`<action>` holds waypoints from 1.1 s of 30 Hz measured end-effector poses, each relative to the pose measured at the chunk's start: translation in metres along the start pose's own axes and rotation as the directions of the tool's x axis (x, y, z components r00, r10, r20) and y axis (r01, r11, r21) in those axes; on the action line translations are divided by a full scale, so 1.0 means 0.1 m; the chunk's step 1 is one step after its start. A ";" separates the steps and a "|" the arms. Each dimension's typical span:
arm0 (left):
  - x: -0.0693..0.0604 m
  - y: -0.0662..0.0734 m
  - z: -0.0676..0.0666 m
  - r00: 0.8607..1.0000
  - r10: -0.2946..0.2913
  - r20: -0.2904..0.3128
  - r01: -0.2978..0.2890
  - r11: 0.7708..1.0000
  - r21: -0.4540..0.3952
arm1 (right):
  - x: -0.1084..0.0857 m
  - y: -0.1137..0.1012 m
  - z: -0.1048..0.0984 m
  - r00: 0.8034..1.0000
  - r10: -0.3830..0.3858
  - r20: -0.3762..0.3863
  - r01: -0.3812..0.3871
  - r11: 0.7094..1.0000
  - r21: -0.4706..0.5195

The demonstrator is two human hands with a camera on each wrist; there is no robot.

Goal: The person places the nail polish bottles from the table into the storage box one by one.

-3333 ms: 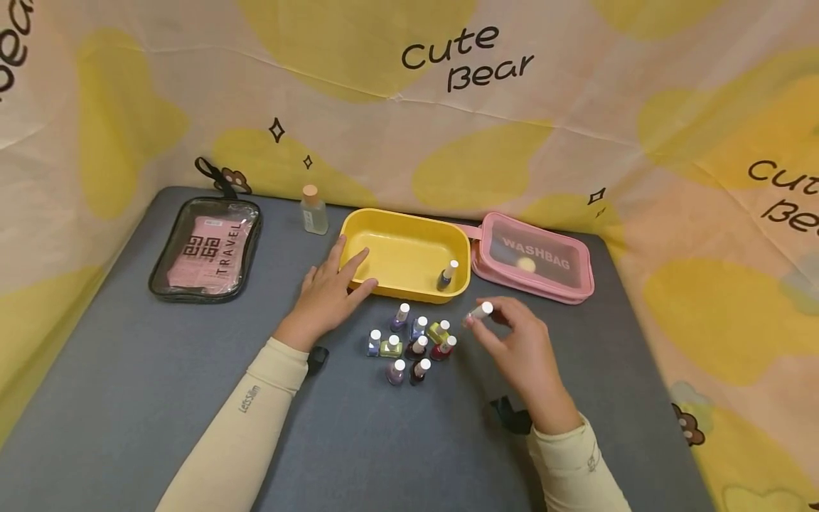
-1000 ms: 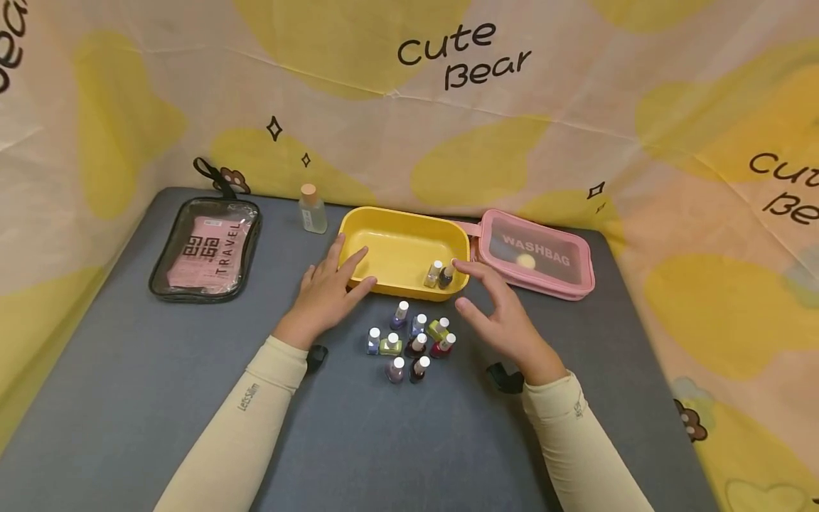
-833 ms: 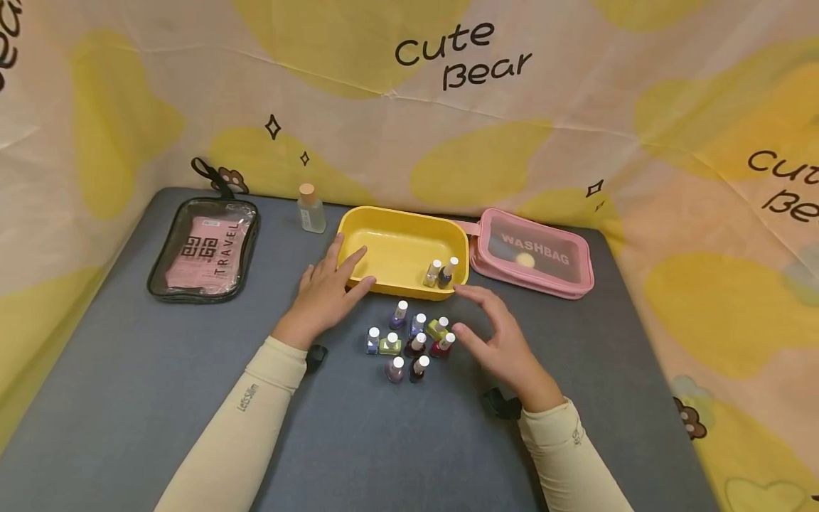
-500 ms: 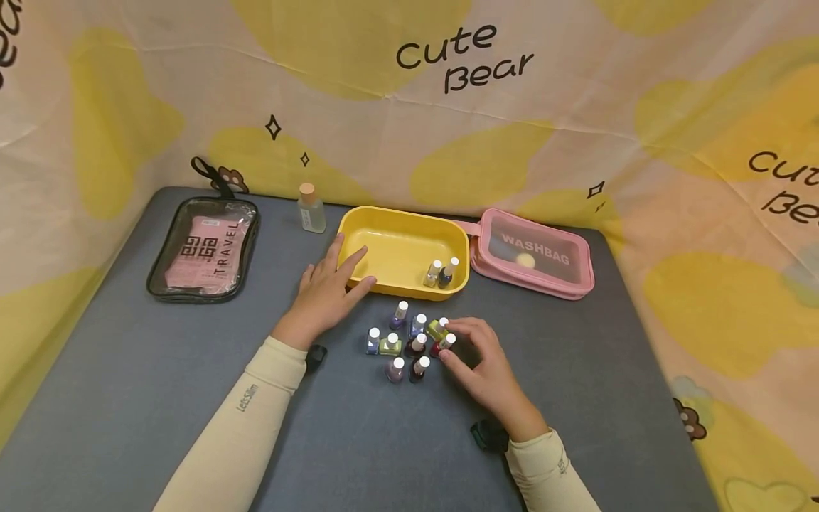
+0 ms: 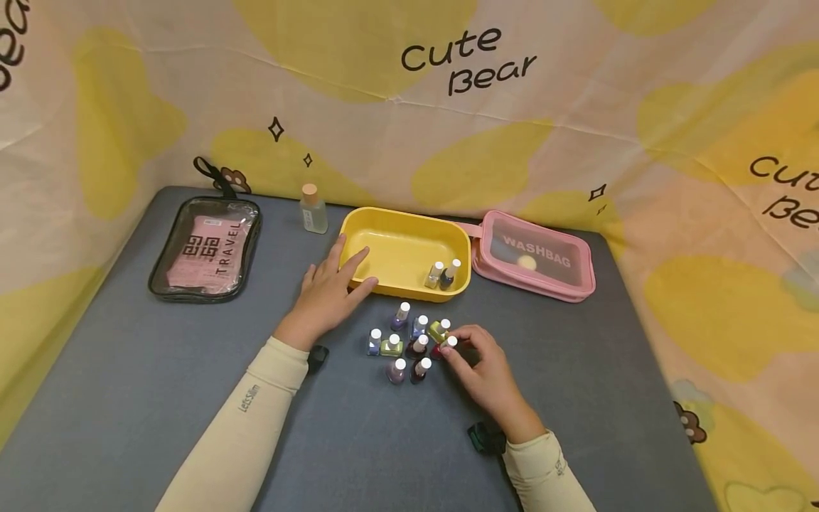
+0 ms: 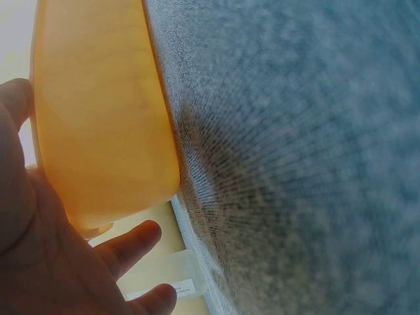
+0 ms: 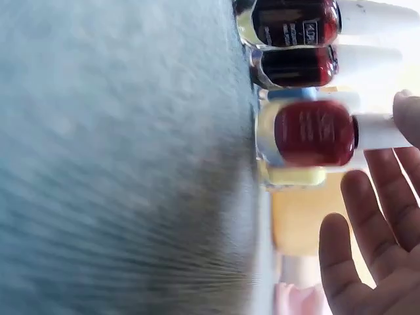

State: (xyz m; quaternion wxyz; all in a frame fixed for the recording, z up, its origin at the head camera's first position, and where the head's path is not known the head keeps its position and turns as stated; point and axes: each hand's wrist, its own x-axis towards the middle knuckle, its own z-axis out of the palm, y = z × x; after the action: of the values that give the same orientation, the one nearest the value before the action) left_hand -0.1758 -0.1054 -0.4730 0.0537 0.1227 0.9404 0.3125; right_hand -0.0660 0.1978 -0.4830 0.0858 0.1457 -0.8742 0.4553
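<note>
My left hand rests with spread fingers against the left end of the yellow basket; the left wrist view shows the same hand along the basket's wall. Thumb and index finger of my right hand pinch the white cap of a red nail polish bottle. In the right wrist view the red bottle stands upright on the table, its cap between the fingers of that hand. Several other polish bottles cluster left of it. Two bottles stand in the basket's right end.
A pink wash bag lies right of the basket. A clear bottle with an orange-brown cap stands to its left. Farther left lies a black-edged clear bag with a pink packet. Patterned cloth hangs behind the grey table.
A clear-looking bottle went from my right hand into the basket beside the dark one. That hand then moved back toward the cluster and took the red bottle's cap. My left hand stayed put.
</note>
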 end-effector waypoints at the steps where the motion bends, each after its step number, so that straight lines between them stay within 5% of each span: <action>1: 0.00 0.00 0.00 1.000 0.000 0.000 0.000 1.000 -0.001 | 0.01 -0.02 -0.02 1.000 -0.014 -0.001 0.014 1.000 0.006; 6: 0.00 0.00 0.00 1.000 -0.005 0.003 0.005 1.000 -0.006 | 0.18 -0.21 -0.25 0.995 -0.097 -0.019 0.098 0.994 0.049; 10: -0.01 -0.02 0.00 1.000 -0.011 0.002 0.011 1.000 -0.007 | 0.53 -0.33 -0.50 0.991 -0.122 -0.058 0.125 0.992 0.033; 15: -0.01 -0.02 -0.01 1.000 -0.010 0.005 0.010 1.000 -0.005 | 1.12 -0.30 -0.66 0.997 -0.049 -0.066 0.047 0.999 -0.024; 21: -0.02 -0.02 0.01 1.000 -0.010 0.005 0.010 1.000 -0.004 | 1.64 0.02 -0.54 0.997 0.028 0.067 -0.022 0.996 -0.081; 26: -0.01 0.00 0.03 1.000 -0.009 0.002 0.009 1.000 -0.005 | 1.75 0.22 -0.42 0.980 0.117 0.161 -0.099 0.988 -0.117; 33: -0.03 0.01 0.00 1.000 -0.007 -0.003 0.007 1.000 0.000 | 1.77 0.26 -0.37 0.965 0.183 0.186 -0.152 0.974 -0.170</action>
State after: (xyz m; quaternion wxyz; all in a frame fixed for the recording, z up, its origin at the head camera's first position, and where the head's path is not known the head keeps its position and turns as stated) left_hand -0.1729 -0.1048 -0.4725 0.0532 0.1189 0.9409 0.3125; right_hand -0.2404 0.2108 -0.4317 -0.0305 0.1090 -0.9200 0.3751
